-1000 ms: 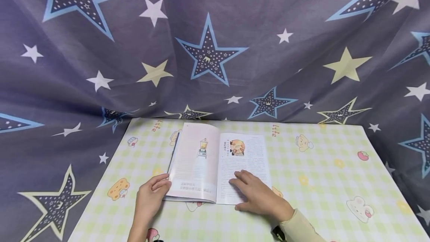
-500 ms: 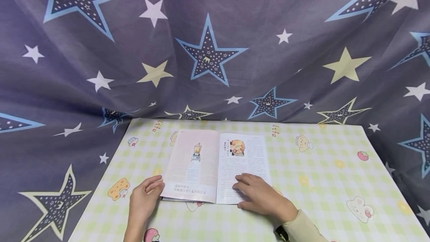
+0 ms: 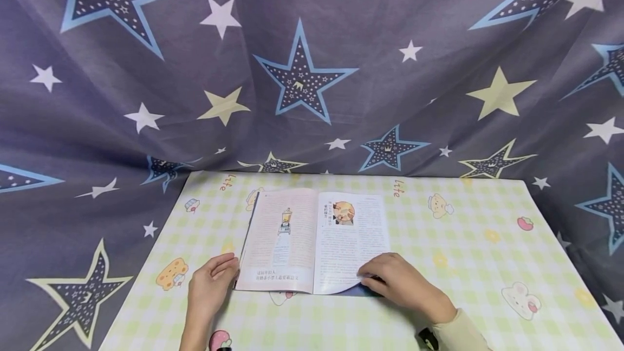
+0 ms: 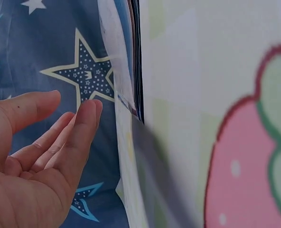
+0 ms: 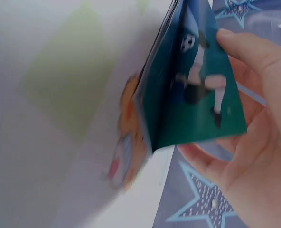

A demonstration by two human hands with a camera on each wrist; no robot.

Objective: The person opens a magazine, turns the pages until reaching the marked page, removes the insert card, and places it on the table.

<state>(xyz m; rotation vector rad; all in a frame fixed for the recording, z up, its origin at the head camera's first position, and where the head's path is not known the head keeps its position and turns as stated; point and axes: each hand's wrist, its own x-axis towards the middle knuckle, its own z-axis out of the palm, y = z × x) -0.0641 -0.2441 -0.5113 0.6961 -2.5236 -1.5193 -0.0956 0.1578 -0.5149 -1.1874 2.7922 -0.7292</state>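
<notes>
An open magazine (image 3: 280, 245) lies on the table, its left page showing a small drink-machine drawing and its right page a round picture above columns of text. My right hand (image 3: 407, 286) pinches the lower outer corner of the right page and bends it up, baring a strip of dark blue beneath. Seen from the right wrist, the underside of that page (image 5: 192, 114) carries a green and blue soccer picture, with the thumb on it and the other fingers behind. Beside the lower left edge rests my left hand (image 3: 209, 288), fingers loosely bent with nothing between them.
A green-and-white checked cloth (image 3: 463, 264) with cartoon prints covers the table. Behind and around the table hangs a dark curtain (image 3: 370, 96) patterned with stars. A black band (image 3: 428, 338) sits at the right wrist, below a pale sleeve (image 3: 460, 332).
The left page has settled flat, and my left hand has drawn slightly left, off it. My right hand has slid from the right page's middle to its lower corner and lifted that.
</notes>
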